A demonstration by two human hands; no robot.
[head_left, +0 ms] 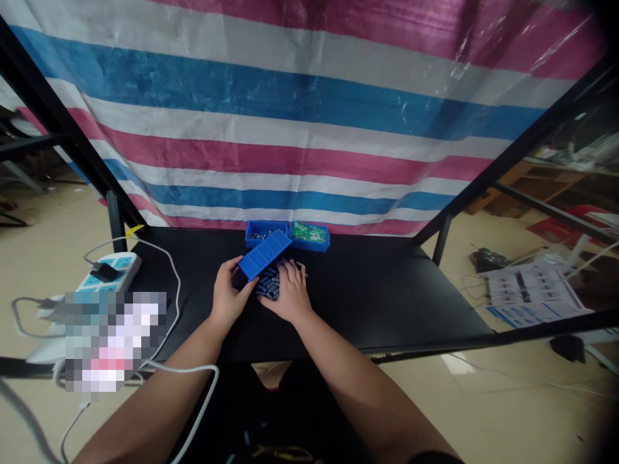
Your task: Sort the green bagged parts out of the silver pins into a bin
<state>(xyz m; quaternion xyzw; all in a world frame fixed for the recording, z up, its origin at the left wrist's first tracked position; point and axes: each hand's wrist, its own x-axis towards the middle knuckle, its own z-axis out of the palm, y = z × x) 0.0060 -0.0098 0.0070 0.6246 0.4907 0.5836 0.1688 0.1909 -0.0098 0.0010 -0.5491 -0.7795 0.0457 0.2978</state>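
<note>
Left grip [228,291] pinching blue bin [265,254], right grip [292,293] spread over dark pieces [267,283], tabletop [382,293] stretching to right edge

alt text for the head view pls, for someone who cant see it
The left hand holds a tilted blue bin while the right hand covers some small dark cylinders on a black table. Behind, two more blue bins hold small parts.

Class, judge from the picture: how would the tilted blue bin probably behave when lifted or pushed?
The tilted blue bin is likely stiff, as its edges look straight in the left hand. It seems light for its size: only that hand grips it.
</note>
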